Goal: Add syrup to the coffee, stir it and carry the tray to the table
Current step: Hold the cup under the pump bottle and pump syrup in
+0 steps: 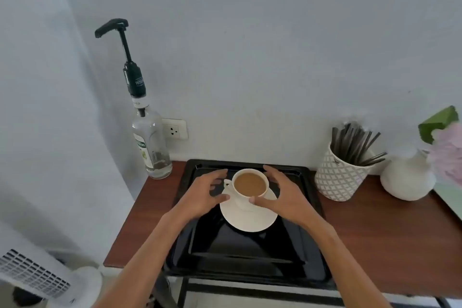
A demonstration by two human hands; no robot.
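Observation:
A white cup of milky coffee (250,184) stands on a white saucer (250,220), which rests on a black tray (250,255) on a brown wooden shelf. My left hand (202,195) hovers just left of the cup by its handle, fingers spread. My right hand (282,195) is on the cup's right side, fingers apart, thumb tip at the cup's lower wall. Neither hand clearly grips anything. A clear syrup bottle (151,147) with a tall black pump stands at the back left corner, nearly empty.
A patterned white holder of dark stirrers (342,175) stands right of the tray. Beside it is a white vase (407,180) with pink flowers. A wall socket (175,130) sits behind the bottle. A white fan (37,280) is at lower left.

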